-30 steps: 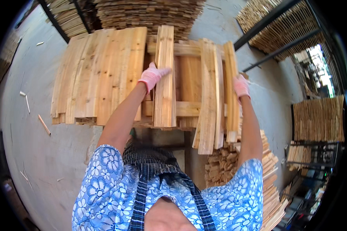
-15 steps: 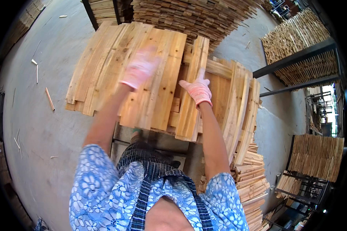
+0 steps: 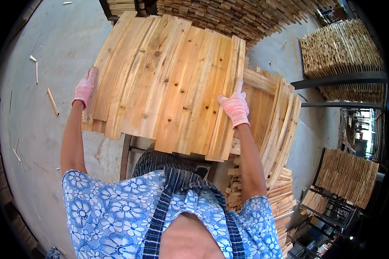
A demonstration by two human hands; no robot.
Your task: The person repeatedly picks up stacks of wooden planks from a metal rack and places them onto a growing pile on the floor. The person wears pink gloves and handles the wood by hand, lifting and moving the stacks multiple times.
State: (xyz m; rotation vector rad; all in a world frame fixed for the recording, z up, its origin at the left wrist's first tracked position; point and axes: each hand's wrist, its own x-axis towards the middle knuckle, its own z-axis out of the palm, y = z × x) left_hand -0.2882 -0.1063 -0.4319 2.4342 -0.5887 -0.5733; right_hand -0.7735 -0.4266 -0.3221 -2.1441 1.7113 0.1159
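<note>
A row of pale, knotty wooden boards [image 3: 177, 86] lies side by side on a stack in front of me. Both my hands wear pink knit gloves. At the row's left end, my left hand [image 3: 85, 88] lies along the outer edge of the last board, fingers stretched out. My right hand [image 3: 234, 107] is at the other end, on a narrow board [image 3: 222, 144]. Its thumb rests on top, its index finger points along the wood, and its other fingers curl at the right edge. The undersides of both hands are hidden.
Right of the row, more boards [image 3: 285, 118] lie over a lower layer. Below them stands a pile of stacked wood pieces [image 3: 281, 194]. A large wood stack [image 3: 212, 17] rises behind. Dark metal rails [image 3: 345, 80] hold stacks at right. Wood scraps [image 3: 52, 101] litter the left floor.
My left hand has moved from above the boards to the row's left edge. My right hand has shifted in view with the narrow board, and the gap left of that board has closed.
</note>
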